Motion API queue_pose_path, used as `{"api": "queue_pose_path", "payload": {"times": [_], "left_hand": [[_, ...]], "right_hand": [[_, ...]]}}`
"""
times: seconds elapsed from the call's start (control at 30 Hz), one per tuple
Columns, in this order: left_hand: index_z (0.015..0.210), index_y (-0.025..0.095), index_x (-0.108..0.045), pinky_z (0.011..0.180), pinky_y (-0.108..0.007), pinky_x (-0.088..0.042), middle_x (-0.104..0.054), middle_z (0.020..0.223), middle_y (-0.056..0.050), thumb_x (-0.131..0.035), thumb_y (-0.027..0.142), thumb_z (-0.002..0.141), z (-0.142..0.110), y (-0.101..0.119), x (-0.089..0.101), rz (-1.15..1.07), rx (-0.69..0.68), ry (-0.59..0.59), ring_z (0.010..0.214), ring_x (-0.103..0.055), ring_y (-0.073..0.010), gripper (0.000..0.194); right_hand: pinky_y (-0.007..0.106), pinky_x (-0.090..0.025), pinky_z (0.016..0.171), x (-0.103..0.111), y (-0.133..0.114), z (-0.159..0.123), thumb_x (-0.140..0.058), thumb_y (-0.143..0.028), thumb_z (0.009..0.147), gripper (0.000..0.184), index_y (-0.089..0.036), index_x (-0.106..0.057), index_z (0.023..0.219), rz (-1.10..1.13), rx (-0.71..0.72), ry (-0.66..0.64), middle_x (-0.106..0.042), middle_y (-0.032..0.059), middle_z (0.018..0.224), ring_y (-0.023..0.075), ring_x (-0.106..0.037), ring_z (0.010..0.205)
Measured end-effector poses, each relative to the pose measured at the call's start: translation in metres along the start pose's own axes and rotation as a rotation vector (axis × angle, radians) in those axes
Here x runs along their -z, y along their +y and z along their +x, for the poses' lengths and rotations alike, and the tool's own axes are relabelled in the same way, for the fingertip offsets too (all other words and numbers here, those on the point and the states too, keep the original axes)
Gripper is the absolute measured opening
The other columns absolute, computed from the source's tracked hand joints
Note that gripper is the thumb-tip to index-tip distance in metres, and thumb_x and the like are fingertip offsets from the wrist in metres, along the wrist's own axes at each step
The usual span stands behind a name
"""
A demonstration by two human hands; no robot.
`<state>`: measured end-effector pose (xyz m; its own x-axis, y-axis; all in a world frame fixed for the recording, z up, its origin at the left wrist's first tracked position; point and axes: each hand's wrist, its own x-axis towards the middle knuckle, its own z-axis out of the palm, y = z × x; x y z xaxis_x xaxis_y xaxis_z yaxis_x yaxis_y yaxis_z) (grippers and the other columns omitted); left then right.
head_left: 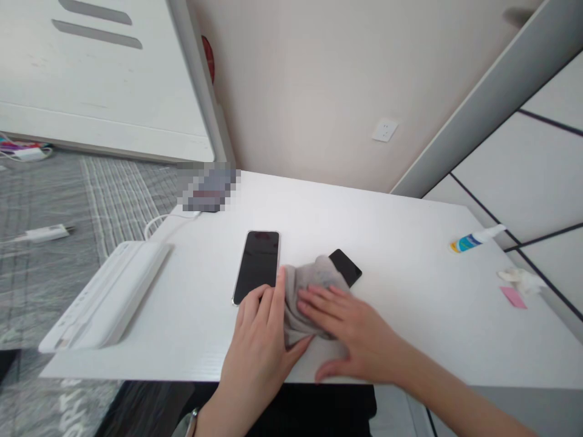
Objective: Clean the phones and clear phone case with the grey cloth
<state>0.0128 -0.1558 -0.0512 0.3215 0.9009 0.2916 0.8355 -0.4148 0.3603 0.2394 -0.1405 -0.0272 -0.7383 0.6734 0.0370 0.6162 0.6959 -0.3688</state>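
A grey cloth (310,285) lies on the white table (410,303), draped over most of a black phone (347,266) whose far corner sticks out. My right hand (350,334) lies flat on the cloth with fingers stretched out. My left hand (257,349) rests beside it, fingers together along the cloth's left edge, its fingertips touching the near end of a second dark-screened phone (256,264) that lies face up on the table.
A white power strip (104,297) with a cable sits at the table's left edge. A small spray bottle (476,240) lies at the far right, with a pink slip (514,297) and crumpled tissue (521,279) near it. A bed lies to the left.
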Motion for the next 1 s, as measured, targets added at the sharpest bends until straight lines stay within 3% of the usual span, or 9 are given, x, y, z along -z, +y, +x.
{"api": "queue_pose_path", "payload": {"times": [0.1, 0.27, 0.4, 0.5, 0.6, 0.7, 0.8, 0.9, 1.0], "left_hand": [[0.164, 0.016, 0.004, 0.102, -0.053, -0.048, -0.058, 0.126, -0.015, -0.073, 0.048, 0.087, 0.003, 0.002, 0.002, -0.047, 0.006, -0.008, 0.117, -0.048, -0.0353, 0.114], [0.164, 0.015, 0.004, 0.107, -0.056, -0.044, -0.056, 0.131, -0.016, -0.079, 0.039, 0.081, 0.003, 0.004, 0.006, -0.07, 0.049, -0.061, 0.12, -0.046, -0.0356, 0.12], [0.163, 0.012, 0.002, 0.117, -0.063, -0.03, -0.054, 0.134, -0.017, -0.079, 0.043, 0.08, 0.004, 0.006, 0.007, -0.054, 0.027, -0.056, 0.13, -0.041, -0.0383, 0.12], [0.164, 0.013, -0.001, 0.119, -0.062, -0.028, -0.058, 0.133, -0.015, -0.076, 0.043, 0.084, 0.007, 0.007, 0.006, -0.116, 0.008, -0.036, 0.131, -0.042, -0.0359, 0.113], [0.164, 0.017, 0.0, 0.12, -0.062, -0.027, -0.061, 0.132, -0.013, -0.073, 0.044, 0.087, 0.008, 0.007, 0.006, -0.161, 0.008, -0.02, 0.132, -0.042, -0.0347, 0.109], [0.164, 0.015, 0.001, 0.119, -0.062, -0.029, -0.058, 0.134, -0.015, -0.073, 0.039, 0.086, 0.007, 0.006, 0.007, -0.125, 0.016, -0.043, 0.134, -0.041, -0.0354, 0.11], [0.164, 0.014, 0.001, 0.117, -0.059, -0.034, -0.055, 0.134, -0.016, -0.076, 0.038, 0.083, 0.007, 0.004, 0.007, -0.099, 0.005, -0.059, 0.133, -0.042, -0.0365, 0.114], [0.164, 0.015, 0.001, 0.116, -0.057, -0.035, -0.057, 0.135, -0.015, -0.076, 0.046, 0.085, 0.007, 0.004, 0.005, -0.121, -0.018, -0.031, 0.129, -0.045, -0.0354, 0.115], [0.164, 0.014, 0.0, 0.115, -0.054, -0.036, -0.06, 0.133, -0.014, -0.075, 0.05, 0.086, 0.007, 0.004, 0.005, -0.138, -0.022, -0.019, 0.126, -0.045, -0.0339, 0.113]], "right_hand": [[0.057, -0.03, 0.124, 0.003, 0.012, 0.01, -0.045, -0.074, 0.095, 0.084, -0.021, -0.037, 0.159, -0.103, -0.159, 0.122, -0.035, 0.0122, 0.165, 0.0304, -0.035, 0.152], [0.058, -0.028, 0.125, -0.015, -0.011, 0.014, -0.048, -0.086, 0.085, 0.109, -0.011, -0.027, 0.161, -0.028, 0.014, 0.088, -0.034, 0.0165, 0.164, 0.0335, -0.032, 0.153], [0.054, -0.029, 0.125, -0.004, 0.004, -0.007, -0.05, -0.069, 0.096, 0.083, -0.024, -0.028, 0.162, -0.031, 0.05, 0.052, -0.038, 0.009, 0.164, 0.0299, -0.038, 0.151], [0.056, -0.028, 0.125, 0.007, 0.031, -0.015, -0.043, -0.065, 0.101, 0.075, -0.026, -0.026, 0.163, -0.147, -0.108, 0.098, -0.034, 0.0081, 0.166, 0.03, -0.036, 0.151], [0.059, -0.023, 0.126, 0.004, 0.025, -0.009, -0.041, -0.074, 0.096, 0.09, -0.015, -0.026, 0.162, -0.213, -0.192, 0.142, -0.031, 0.0155, 0.166, 0.0335, -0.031, 0.154], [0.057, -0.021, 0.127, -0.008, -0.003, 0.001, -0.045, -0.085, 0.086, 0.109, -0.009, -0.025, 0.162, -0.095, -0.031, 0.079, -0.031, 0.0172, 0.166, 0.0337, -0.027, 0.155], [0.053, -0.023, 0.127, -0.008, -0.004, 0.001, -0.048, -0.08, 0.09, 0.098, -0.018, -0.024, 0.163, -0.027, 0.064, 0.034, -0.034, 0.0097, 0.166, 0.03, -0.031, 0.154], [0.056, -0.026, 0.126, 0.001, 0.021, -0.002, -0.04, -0.07, 0.1, 0.08, -0.024, -0.023, 0.164, -0.122, -0.1, 0.088, -0.032, 0.0076, 0.167, 0.0302, -0.033, 0.153], [0.058, -0.024, 0.126, 0.001, 0.02, 0.002, -0.038, -0.077, 0.095, 0.094, -0.015, -0.02, 0.164, -0.166, -0.211, 0.132, -0.029, 0.0148, 0.167, 0.034, -0.027, 0.155]]}}
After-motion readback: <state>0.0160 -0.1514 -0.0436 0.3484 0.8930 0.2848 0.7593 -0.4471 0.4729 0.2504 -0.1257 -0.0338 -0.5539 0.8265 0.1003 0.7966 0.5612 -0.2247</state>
